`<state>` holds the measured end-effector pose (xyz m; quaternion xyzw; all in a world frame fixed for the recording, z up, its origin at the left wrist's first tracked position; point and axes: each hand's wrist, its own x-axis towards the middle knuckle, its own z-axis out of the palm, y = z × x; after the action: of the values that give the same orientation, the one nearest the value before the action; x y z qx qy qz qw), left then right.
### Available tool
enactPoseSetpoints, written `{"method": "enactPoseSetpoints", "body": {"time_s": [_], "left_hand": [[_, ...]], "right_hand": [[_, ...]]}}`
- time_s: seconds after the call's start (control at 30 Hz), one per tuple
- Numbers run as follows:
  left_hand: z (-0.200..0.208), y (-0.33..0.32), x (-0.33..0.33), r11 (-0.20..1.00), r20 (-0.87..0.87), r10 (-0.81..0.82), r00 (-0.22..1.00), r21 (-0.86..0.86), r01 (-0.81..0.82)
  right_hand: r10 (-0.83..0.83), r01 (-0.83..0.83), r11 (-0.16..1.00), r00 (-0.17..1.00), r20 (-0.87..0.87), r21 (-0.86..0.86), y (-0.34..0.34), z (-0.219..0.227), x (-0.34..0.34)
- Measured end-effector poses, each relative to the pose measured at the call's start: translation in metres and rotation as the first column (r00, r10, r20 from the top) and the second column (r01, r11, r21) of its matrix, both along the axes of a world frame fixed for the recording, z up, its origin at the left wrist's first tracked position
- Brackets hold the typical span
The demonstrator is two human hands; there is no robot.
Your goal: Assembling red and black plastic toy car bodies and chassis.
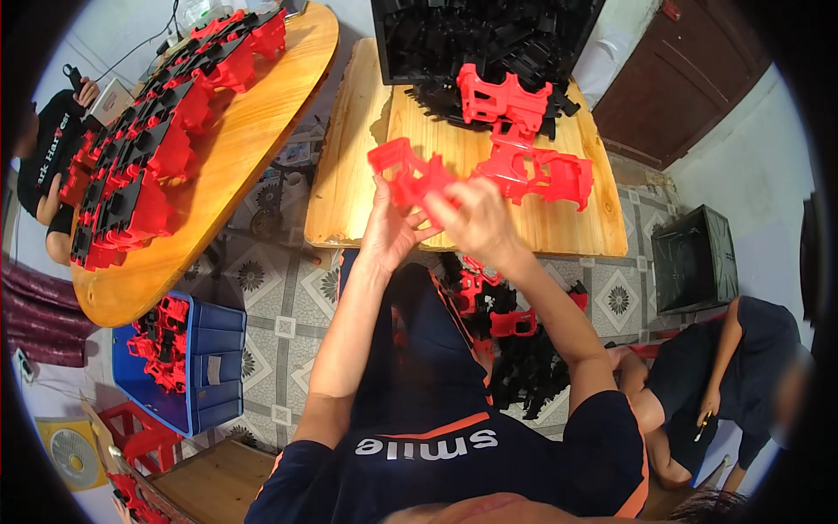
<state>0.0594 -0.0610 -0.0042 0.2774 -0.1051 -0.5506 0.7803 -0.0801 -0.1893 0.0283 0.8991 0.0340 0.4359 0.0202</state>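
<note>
Over the near part of the wooden table, my left hand (390,229) holds a red plastic frame (400,166), thumb up along one side and fingers beneath. My right hand (478,223) is closed at the frame's right end, somewhat blurred by motion; whether a small piece sits in its fingers is hidden. Just beyond my right hand lie more red plastic frames: one with wide openings (559,175), and another (504,98) further back against black plastic parts (441,103).
A black bin of black parts (489,39) stands at the table's (345,188) back. At left, another table (253,131) carries rows of red-and-black assemblies (144,183). A blue crate (214,371) and loose parts (524,375) are on the floor. People sit right (724,384) and stand left (61,148).
</note>
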Motion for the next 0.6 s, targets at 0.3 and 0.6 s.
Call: {"method": "enactPoseSetpoints", "body": {"time_s": [0.3, 0.6], "left_hand": [[0.005, 0.045, 0.020, 0.958, -0.072, 0.254, 0.964, -0.122, -0.261], [-0.005, 0.124, 0.015, 0.908, 0.008, 0.419, 0.908, -0.005, -0.419]], "right_hand": [[-0.414, 0.429, 0.890, 0.903, -0.116, 0.158, -0.061, 0.042, 0.142], [-0.243, 0.241, 0.967, 0.970, -0.013, -0.085, -0.009, 0.041, 0.115]]}}
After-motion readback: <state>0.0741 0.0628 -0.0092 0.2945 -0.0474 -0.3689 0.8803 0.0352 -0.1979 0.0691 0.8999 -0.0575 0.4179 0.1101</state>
